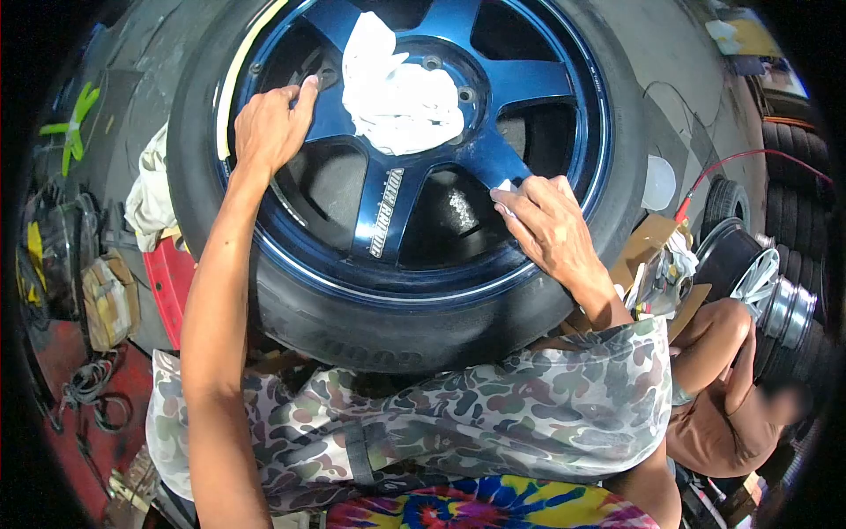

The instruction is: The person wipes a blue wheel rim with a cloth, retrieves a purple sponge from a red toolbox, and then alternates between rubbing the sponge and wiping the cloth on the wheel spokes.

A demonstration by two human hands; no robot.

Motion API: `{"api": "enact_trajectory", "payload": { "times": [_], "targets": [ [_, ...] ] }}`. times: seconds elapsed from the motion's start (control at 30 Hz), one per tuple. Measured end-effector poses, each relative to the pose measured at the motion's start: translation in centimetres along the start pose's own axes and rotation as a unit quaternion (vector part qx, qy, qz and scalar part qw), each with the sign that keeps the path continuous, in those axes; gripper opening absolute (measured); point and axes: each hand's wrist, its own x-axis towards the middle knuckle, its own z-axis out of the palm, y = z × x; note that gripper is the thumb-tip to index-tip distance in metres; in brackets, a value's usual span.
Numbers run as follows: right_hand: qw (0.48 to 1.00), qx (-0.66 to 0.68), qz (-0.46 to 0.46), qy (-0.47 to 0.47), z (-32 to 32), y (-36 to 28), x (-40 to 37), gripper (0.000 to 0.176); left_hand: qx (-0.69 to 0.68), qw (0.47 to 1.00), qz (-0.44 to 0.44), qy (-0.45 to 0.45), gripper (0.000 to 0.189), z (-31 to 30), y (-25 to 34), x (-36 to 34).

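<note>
A blue wheel (pixel 520 81) with a black tyre (pixel 414 339) lies in front of my camouflage-clad lap. My left hand (pixel 275 126) is closed over the wheel's left spoke, its fingertips partly hidden, beside a yellow tape strip (pixel 236 79) along the rim. Between the fingertips of my right hand (pixel 551 220) is a small white piece (pixel 505 188), pressed against the lower-right spoke. A bunched white cloth (pixel 401 101) covers much of the hub. White lettering (pixel 386 213) marks the lower spoke.
At the lower right a person (pixel 723 432) crouches near bare rims (pixel 789 309) and stacked tyres (pixel 797 198). An open cardboard box (pixel 648 247) and a white container (pixel 658 182) stand right of the wheel. Left are a pale cloth (pixel 152 198), a red object (pixel 167 282) and a wrapped package (pixel 110 300).
</note>
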Motion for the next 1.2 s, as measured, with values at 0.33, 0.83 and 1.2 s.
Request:
{"api": "enact_trajectory", "payload": {
  "times": [0.33, 0.83, 1.2],
  "targets": [
    [1.000, 0.021, 0.014, -0.005, -0.8, -0.6, -0.3, 0.027, -0.010, 1.000, 0.005, -0.012, 0.065, 0.1, 0.6, -0.8],
    [0.999, -0.011, 0.011, -0.041, -1.7, -0.4, -2.0, 0.034, -0.024, 1.000, 0.000, -0.007, 0.066, 0.6, 0.0, -1.0],
    [0.998, -0.002, -0.002, -0.056, -1.7, -0.4, -1.2, 0.040, -0.019, 1.000, 0.019, 0.000, 0.064, 0.7, -0.2, -0.8]
  ]
}}
